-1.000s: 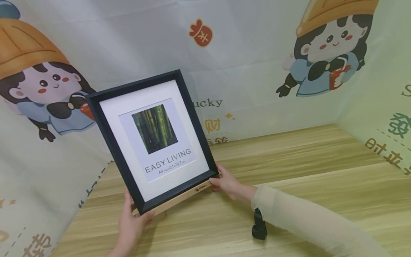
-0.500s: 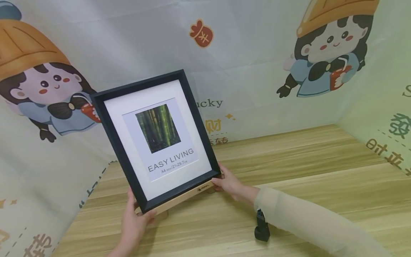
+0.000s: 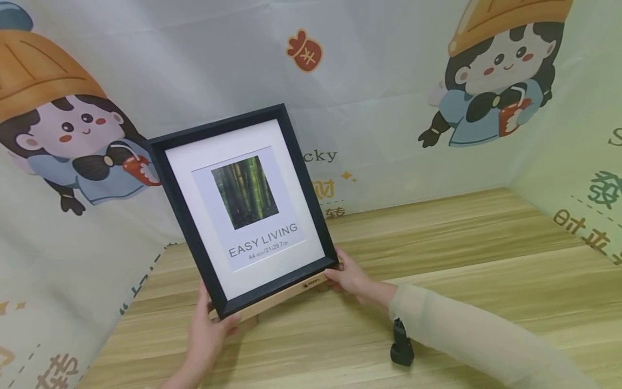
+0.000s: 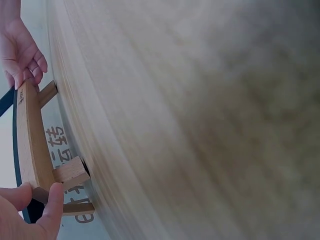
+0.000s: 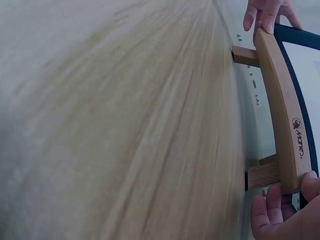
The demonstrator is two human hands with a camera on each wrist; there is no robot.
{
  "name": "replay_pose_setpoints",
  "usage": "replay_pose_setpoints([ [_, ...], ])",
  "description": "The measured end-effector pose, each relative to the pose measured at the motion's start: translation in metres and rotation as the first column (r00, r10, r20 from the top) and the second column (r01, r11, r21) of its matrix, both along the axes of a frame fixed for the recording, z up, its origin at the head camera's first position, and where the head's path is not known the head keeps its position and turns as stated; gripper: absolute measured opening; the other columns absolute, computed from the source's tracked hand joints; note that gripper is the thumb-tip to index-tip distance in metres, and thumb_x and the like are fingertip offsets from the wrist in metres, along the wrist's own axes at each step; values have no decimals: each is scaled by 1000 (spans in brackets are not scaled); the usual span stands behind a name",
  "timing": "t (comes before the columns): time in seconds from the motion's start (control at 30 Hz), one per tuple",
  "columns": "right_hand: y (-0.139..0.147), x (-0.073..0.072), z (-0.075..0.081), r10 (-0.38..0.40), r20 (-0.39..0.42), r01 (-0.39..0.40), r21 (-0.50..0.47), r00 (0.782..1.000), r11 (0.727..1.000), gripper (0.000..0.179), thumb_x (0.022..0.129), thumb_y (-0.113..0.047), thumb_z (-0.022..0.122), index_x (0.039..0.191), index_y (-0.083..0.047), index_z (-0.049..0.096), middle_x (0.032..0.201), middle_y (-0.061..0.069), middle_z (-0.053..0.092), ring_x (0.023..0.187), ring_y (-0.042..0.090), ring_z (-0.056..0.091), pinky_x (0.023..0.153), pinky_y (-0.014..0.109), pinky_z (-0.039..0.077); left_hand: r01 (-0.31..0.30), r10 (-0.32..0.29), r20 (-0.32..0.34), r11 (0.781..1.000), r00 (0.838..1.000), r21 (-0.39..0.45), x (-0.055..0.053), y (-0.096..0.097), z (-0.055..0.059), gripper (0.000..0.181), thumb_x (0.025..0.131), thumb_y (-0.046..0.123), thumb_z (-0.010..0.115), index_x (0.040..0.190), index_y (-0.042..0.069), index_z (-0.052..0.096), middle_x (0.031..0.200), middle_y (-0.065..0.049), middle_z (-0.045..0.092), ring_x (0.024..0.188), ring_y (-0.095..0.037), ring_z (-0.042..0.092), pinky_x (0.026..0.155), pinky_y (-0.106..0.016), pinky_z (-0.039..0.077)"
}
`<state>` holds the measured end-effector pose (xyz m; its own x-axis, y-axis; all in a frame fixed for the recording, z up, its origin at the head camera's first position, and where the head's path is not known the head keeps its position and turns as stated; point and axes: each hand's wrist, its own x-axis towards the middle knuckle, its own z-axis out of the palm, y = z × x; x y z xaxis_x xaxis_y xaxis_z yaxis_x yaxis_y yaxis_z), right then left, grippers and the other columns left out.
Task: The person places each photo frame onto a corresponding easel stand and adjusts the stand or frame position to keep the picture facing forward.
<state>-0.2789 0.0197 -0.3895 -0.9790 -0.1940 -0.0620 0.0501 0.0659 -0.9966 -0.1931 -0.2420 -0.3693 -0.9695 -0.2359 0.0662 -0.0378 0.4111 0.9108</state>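
Note:
A black picture frame (image 3: 313, 200) with a white mat, a bamboo picture and "EASY LIVING" lettering leans on the ledge of a wooden easel (image 3: 277, 302). Short easel legs (image 4: 72, 172) with dark feet reach down to the tabletop; whether they press on it I cannot tell. My left hand (image 3: 209, 335) grips the ledge's left end, its thumb in front at the frame's lower corner. At the other end, my right hand (image 3: 350, 275) pinches the ledge (image 5: 282, 100), thumb on the front and fingers underneath. The back of the easel is hidden behind the frame.
The wood-grain table (image 3: 461, 259) extends to the right and back. A printed cloth backdrop (image 3: 379, 81) with cartoon figures hangs behind and along the sides. Beneath my right sleeve (image 3: 452, 319) hangs a small black device (image 3: 402, 346).
Frame and easel have shifted slightly to the right, together with both hands. The grip at each end looks the same.

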Motion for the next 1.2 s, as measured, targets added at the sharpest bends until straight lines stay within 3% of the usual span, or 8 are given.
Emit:
replay_pose_setpoints([
  [0.27,4,3,2,-13,-16,14,23,1000,1000,65,89,1,53,145,-9,23,110,24,60,79,22,61,61,27,48,19,-20,-42,1000,999,-17,-2,4,0,106,77,-16,58,146,30,-8,134,-34,30,85,-31,61,61,-31,57],
  [0.63,13,4,0,-29,-25,30,33,999,999,65,88,0,54,145,-8,23,110,24,61,76,19,60,60,25,48,34,-35,-47,999,998,-25,-6,11,1,106,77,-17,58,146,30,-7,128,-32,36,77,-25,61,59,-32,56],
  [1.2,25,6,1,-37,-24,38,45,999,998,64,89,0,53,145,-7,21,105,22,62,74,18,60,63,27,49,42,-44,-60,999,997,-31,-13,19,0,104,76,-18,58,148,26,-3,125,-33,38,77,-29,61,55,-32,56],
])
